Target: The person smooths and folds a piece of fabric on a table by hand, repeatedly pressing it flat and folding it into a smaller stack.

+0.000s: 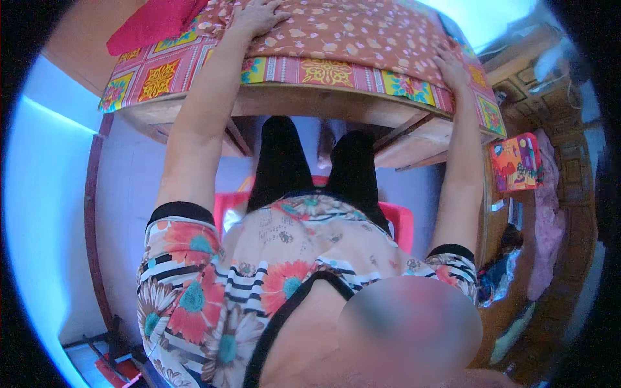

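A brown cloth printed with small pale flowers (339, 34) lies spread over a table covered by a bright patterned tablecloth (327, 72). My left hand (257, 18) rests palm down on the cloth's left part, fingers apart. At its right edge my right hand (451, 68) lies on the cloth with the fingers spread. Neither hand grips anything that shows. Left of my left hand, a plain dark pink cloth (150, 26) hangs near the table's corner. The far part of the brown cloth is cut off by the picture's top edge.
The wooden table edge (339, 99) runs across in front of me, with my legs under it. I sit on a red plastic chair (400, 225). At the right stand a wooden cabinet (572, 194), a colourful printed box or bag (516, 162) and a hanging pink cloth (548, 242).
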Demonstrator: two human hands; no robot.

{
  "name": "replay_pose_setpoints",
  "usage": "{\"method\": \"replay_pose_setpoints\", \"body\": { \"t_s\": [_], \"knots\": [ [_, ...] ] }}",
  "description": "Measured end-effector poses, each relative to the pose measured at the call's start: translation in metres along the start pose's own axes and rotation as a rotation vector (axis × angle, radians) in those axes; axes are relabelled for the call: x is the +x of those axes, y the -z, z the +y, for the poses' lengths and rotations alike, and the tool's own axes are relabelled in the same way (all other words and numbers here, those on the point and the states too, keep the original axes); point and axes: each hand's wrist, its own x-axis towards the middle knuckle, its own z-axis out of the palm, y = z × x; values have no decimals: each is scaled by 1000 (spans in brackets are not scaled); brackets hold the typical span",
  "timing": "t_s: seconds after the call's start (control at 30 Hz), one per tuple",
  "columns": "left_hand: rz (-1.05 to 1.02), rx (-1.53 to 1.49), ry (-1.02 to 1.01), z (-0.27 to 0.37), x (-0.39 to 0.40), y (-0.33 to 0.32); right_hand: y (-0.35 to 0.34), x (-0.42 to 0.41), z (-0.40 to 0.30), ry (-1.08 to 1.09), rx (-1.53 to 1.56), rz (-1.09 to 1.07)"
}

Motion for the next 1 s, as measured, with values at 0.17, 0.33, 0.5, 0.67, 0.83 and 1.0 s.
{"method": "replay_pose_setpoints", "body": {
  "t_s": [0.17, 0.33, 0.5, 0.67, 0.83, 1.0],
  "knots": [
    [120, -14, -9, -6, -5, -18, 22, -24, 16, -196, -212, 71],
    [550, 85, -322, 5, -19, -22, 36, -38, -60, 101, -128, 482],
    [67, 62, -352, 100, -68, 8, 63, -63, -218, 549, -376, 229],
    [-62, -59, -246, 116, -89, -3, 47, -67, -254, 396, 169, 44],
    [-56, 123, -267, 75, -101, -6, 66, -80, -222, 415, 79, -81],
    [-6, 408, -341, 25, -135, 27, 50, -114, -96, 13, 62, -22]
  ]
}}
